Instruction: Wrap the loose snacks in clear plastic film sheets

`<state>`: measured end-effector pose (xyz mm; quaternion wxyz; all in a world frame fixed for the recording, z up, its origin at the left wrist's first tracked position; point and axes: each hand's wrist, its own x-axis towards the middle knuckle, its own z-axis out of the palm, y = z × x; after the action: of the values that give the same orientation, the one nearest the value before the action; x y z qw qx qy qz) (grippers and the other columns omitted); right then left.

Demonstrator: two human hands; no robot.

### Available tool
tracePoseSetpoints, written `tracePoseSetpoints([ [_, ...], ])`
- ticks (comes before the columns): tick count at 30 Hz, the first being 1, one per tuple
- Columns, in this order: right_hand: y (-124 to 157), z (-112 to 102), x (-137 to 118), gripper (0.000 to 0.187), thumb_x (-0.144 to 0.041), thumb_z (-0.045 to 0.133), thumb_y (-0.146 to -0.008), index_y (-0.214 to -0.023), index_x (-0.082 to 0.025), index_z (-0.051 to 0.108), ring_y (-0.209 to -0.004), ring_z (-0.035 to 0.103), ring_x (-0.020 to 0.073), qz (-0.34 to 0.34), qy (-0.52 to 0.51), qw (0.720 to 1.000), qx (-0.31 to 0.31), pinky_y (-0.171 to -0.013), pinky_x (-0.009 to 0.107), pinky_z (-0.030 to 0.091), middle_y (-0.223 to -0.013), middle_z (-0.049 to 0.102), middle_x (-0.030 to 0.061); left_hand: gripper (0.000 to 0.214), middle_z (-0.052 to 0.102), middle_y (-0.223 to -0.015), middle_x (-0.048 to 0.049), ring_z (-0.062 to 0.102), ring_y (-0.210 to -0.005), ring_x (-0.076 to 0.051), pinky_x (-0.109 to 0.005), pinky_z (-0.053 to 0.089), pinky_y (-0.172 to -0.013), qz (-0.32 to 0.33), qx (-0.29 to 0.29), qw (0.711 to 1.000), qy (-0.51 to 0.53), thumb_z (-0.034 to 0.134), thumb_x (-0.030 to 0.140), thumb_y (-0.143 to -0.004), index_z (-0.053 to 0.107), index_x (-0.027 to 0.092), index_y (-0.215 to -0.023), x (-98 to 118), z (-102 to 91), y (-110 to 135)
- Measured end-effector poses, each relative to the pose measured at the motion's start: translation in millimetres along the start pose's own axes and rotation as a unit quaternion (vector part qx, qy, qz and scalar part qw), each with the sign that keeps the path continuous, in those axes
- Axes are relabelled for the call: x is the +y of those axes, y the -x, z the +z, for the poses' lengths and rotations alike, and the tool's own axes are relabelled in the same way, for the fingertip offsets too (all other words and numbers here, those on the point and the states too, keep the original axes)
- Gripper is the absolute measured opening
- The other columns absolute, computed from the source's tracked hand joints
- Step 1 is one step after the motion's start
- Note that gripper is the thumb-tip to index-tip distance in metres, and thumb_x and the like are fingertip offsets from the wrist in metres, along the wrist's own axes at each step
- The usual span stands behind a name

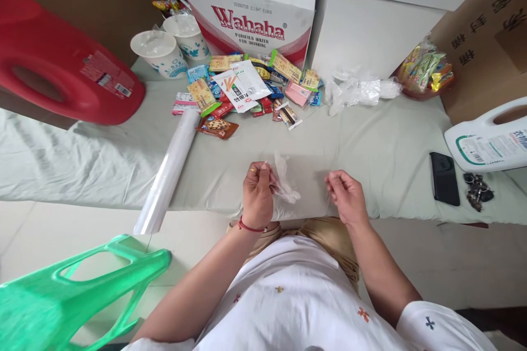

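Observation:
My left hand (258,189) pinches a crumpled piece of thin clear plastic (286,181) between thumb and fingers, just above the front part of the cloth-covered table. Whether it is a bag or a glove I cannot tell. To the right of it, apart from the plastic, my right hand (345,192) has its fingers curled together, with nothing visible in them. Beyond both hands lies a heap of small wrapped snacks (242,88), with white sachets on top. More crumpled clear plastic (362,90) lies at the back right.
A clear plastic roll (168,175) juts over the table's front edge. Around the table stand a red jug (61,66), two paper cups (160,57), a Wahaha carton (251,22), a snack bowl (426,79), a phone (444,178), keys (477,191) and a white bottle (489,142). A green stool (41,301) is at left.

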<state>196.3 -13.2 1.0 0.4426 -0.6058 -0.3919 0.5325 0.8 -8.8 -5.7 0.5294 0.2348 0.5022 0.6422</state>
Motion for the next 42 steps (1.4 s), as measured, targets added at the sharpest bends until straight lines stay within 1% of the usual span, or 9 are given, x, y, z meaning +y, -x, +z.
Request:
tracePoseSetpoints([
  [5, -5.1, 37.3, -18.9, 0.051, -0.063, 0.086, -0.07, -0.094, -0.021, 0.071, -0.066, 0.053, 0.0124, 0.025, 0.0, 0.985, -0.169, -0.051, 0.022, 0.039, -0.077, 0.065, 0.0003, 0.036, 0.053, -0.063, 0.0049, 0.047, -0.054, -0.008, -0.02, 0.041, -0.05, 0.069, -0.109, 0.988, -0.089, 0.062, 0.056, -0.098, 0.059, 0.021, -0.089, 2.6, 5.4, 16.4],
  [13, -21.9, 25.1, -20.5, 0.04, -0.041, 0.095, -0.059, -0.08, -0.023, 0.065, -0.055, 0.035, 0.0071, -0.006, -0.19, 0.982, 0.002, -0.043, 0.019, 0.027, -0.066, 0.05, -0.0066, 0.038, 0.053, -0.068, 0.0052, 0.05, -0.058, -0.009, -0.019, 0.041, -0.051, 0.049, 0.045, 0.997, -0.03, 0.069, 0.058, -0.091, 0.054, 0.023, -0.091, 1.5, -20.0, -0.5],
  [18, -20.0, 8.1, -19.4, 0.036, -0.038, 0.095, -0.062, -0.08, -0.024, 0.067, -0.057, 0.036, 0.0073, -0.027, -0.193, 0.981, 0.02, -0.044, 0.018, 0.03, -0.067, 0.049, -0.0062, 0.035, 0.065, -0.109, -0.0065, 0.065, -0.103, -0.019, -0.029, 0.055, -0.08, 0.036, -0.028, 0.983, -0.177, 0.073, 0.043, -0.085, 0.06, 0.023, -0.111, 0.9, -36.4, 4.4],
  [23, -18.8, -1.0, -25.9, 0.032, -0.043, 0.092, -0.069, -0.082, -0.023, 0.071, -0.055, 0.038, 0.0079, -0.055, -0.098, 0.993, -0.036, -0.045, 0.021, 0.031, -0.069, 0.055, -0.0045, 0.074, 0.051, -0.151, -0.0167, 0.044, -0.145, -0.033, -0.053, 0.037, -0.119, 0.234, -0.133, 0.889, -0.371, 0.078, 0.045, -0.079, 0.051, 0.021, -0.143, 33.0, -15.5, 6.3],
  [25, -18.2, -1.3, -27.8, 0.031, -0.045, 0.09, -0.072, -0.084, -0.023, 0.072, -0.055, 0.04, 0.0085, -0.059, -0.051, 0.994, -0.072, -0.046, 0.023, 0.032, -0.068, 0.056, -0.0041, 0.064, 0.064, -0.133, -0.0156, 0.055, -0.132, -0.034, -0.05, 0.043, -0.111, 0.257, -0.152, 0.863, -0.408, 0.083, 0.044, -0.074, 0.062, 0.019, -0.13, 39.0, 0.6, -0.6],
  [27, -18.0, -1.8, -29.2, 0.03, -0.046, 0.088, -0.075, -0.086, -0.023, 0.073, -0.056, 0.042, 0.0097, -0.066, -0.018, 0.994, -0.09, -0.048, 0.024, 0.034, -0.068, 0.058, -0.0034, 0.028, 0.072, -0.093, -0.0074, 0.066, -0.093, -0.025, -0.038, 0.051, -0.088, 0.212, -0.169, 0.868, -0.415, 0.077, 0.039, -0.08, 0.072, 0.02, -0.101, 37.8, 12.4, -10.7],
  [30, -19.4, -7.7, -28.5, 0.03, -0.047, 0.088, -0.074, -0.085, -0.023, 0.072, -0.057, 0.042, 0.0103, -0.079, -0.004, 0.995, -0.065, -0.049, 0.025, 0.035, -0.069, 0.058, -0.0029, 0.019, 0.049, -0.056, 0.0041, 0.043, -0.053, -0.011, -0.025, 0.036, -0.057, 0.108, -0.147, 0.919, -0.35, 0.072, 0.036, -0.085, 0.068, 0.02, -0.075, 30.4, 15.5, -25.2],
  [35, -17.7, -27.5, -16.8, 0.037, -0.049, 0.09, -0.068, -0.081, -0.023, 0.066, -0.057, 0.037, 0.0094, -0.064, -0.055, 0.996, 0.035, -0.048, 0.024, 0.032, -0.071, 0.053, -0.0037, 0.033, 0.035, -0.052, 0.0093, 0.026, -0.045, -0.007, -0.023, 0.02, -0.045, -0.018, -0.094, 0.981, -0.167, 0.082, 0.046, -0.074, 0.06, 0.021, -0.071, 26.1, -1.1, -35.7],
  [42, -15.3, -11.6, -30.8, 0.052, -0.061, 0.084, -0.077, -0.114, -0.027, 0.069, -0.094, 0.06, 0.0175, -0.137, -0.015, 0.99, -0.032, -0.078, 0.029, 0.051, -0.108, 0.068, 0.0049, 0.027, 0.039, -0.054, 0.0071, 0.03, -0.051, -0.007, -0.023, 0.024, -0.05, 0.057, -0.126, 0.951, -0.276, 0.08, 0.04, -0.077, 0.065, 0.019, -0.07, 25.5, 3.8, -20.6],
])
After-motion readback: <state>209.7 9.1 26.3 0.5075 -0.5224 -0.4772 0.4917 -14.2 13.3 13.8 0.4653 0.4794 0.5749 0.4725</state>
